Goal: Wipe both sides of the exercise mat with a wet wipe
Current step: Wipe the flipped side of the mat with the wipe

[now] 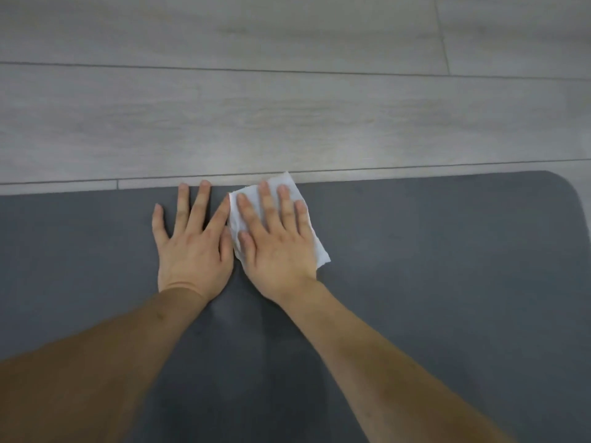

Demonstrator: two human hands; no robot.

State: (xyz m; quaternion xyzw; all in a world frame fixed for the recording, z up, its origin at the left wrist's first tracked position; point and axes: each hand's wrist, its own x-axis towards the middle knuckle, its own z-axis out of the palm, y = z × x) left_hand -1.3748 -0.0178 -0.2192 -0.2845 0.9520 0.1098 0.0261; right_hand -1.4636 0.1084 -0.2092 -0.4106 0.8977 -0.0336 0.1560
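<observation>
A dark grey exercise mat (431,282) lies flat on a pale grey wood-plank floor (287,107), filling the near half of the view; its far edge runs left to right across the middle, and its far right corner is rounded. Two bare forearms reach in from the near edge toward that far edge. The left hand (192,247) lies palm down directly on the mat, fingers straight and spread, holding nothing, its fingertips close to the mat's far edge. Just beside it on the right, the right hand (278,241) lies palm down on a white wet wipe (319,247), fingers straight and slightly apart, pressing the wipe flat against the mat rather than pinching it. The wipe sits at the mat's far edge, its far corner poking just past onto the floor, its near right corner showing beside the wrist. The two hands nearly touch at the thumbs.
</observation>
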